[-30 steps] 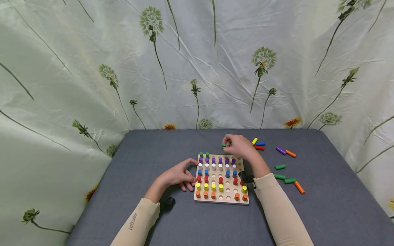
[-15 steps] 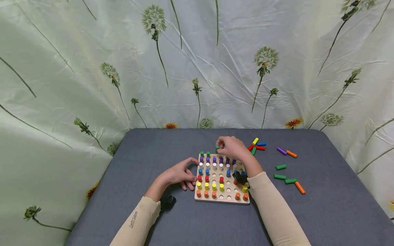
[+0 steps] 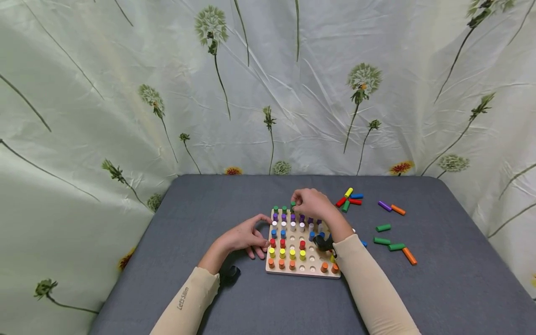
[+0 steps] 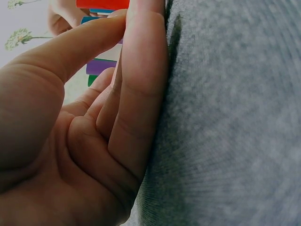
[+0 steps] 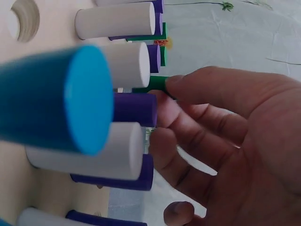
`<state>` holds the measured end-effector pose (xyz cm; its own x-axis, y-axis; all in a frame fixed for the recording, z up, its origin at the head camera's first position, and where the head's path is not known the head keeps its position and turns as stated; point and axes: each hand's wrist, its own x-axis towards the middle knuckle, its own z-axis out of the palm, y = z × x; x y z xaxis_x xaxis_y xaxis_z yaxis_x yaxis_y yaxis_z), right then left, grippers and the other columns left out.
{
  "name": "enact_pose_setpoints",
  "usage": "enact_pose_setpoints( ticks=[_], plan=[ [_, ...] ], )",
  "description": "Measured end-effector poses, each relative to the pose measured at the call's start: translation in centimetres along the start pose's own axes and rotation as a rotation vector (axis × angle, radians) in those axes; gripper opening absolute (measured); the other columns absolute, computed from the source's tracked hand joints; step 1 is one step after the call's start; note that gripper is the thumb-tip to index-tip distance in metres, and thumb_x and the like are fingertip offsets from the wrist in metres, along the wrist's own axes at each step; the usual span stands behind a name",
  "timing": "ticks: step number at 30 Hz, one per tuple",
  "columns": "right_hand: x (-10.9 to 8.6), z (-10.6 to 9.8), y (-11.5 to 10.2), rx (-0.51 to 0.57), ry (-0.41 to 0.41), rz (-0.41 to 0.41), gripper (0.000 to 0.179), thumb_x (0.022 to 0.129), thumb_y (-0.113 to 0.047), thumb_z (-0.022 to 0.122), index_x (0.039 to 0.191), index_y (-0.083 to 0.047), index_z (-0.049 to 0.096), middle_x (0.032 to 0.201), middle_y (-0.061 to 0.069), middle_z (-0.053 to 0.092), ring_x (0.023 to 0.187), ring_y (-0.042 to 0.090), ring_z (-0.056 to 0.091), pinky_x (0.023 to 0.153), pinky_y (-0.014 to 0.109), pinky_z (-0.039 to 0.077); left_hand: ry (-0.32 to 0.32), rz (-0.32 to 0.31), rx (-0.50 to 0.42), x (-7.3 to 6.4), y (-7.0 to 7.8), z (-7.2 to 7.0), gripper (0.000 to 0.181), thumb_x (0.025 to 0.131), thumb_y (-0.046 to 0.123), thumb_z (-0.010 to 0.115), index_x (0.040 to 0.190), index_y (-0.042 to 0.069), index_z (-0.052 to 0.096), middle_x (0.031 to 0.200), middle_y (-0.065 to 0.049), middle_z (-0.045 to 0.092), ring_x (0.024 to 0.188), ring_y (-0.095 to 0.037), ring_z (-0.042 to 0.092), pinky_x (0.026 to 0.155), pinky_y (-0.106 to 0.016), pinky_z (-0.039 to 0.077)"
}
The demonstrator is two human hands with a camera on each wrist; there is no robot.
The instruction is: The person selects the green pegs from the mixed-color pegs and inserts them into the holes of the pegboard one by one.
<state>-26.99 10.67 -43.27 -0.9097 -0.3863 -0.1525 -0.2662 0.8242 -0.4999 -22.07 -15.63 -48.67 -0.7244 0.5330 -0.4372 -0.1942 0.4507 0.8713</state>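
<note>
Clock directions are read from the middle of the board as the head view shows it.
- Pale curtain, printed with dandelions and a few orange flowers, beyond the table at 12 o'clock.
- Grey table under everything.
- Beige sleeves: the left sleeve, with small dark lettering, lies at 8 o'clock; the right sleeve at 4 o'clock.
- Wooden board, flat on the table, bearing rows of standing pegs: from far to near, green, purple, white, blue, red, yellow, orange. Holes show in the nearer rows.
- Left hand, at 9 o'clock, thumb and fingers spread apart and loosely bent against the board's left edge.
- Right hand, near half past 12, pinching a green peg between thumb and finger.
- Black wrist cameras: one at 8 o'clock below the left wrist, the other under the right wrist, over the board.
- Held green peg, near half past 11, upright, third from the left in the far row; whether it is seated I cannot tell.
- Loose pegs on the table: a mixed cluster at 2 o'clock, a purple one touching an orange one between 2 and 3, and three green ones with another orange one around 3.
</note>
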Motion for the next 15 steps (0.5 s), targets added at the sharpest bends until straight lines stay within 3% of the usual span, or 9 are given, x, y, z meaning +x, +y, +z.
enact_pose_setpoints(
  ticks=[15],
  plan=[
    [0.18,0.3,0.21,-0.014,-0.021,0.003,0.014,0.1,-0.018,0.069,0.113,-0.012,0.073,0.098,0.002,0.072,0.077,0.016,0.062,0.073,0.034,0.049,-0.005,-0.001,0.001,0.09,-0.08,-0.01,0.058,0.102,0.01,0.069,0.15,0.018,0.039,0.081,-0.007,0.077,0.065,-0.014,0.075,0.052,-0.028,0.059]
  ],
)
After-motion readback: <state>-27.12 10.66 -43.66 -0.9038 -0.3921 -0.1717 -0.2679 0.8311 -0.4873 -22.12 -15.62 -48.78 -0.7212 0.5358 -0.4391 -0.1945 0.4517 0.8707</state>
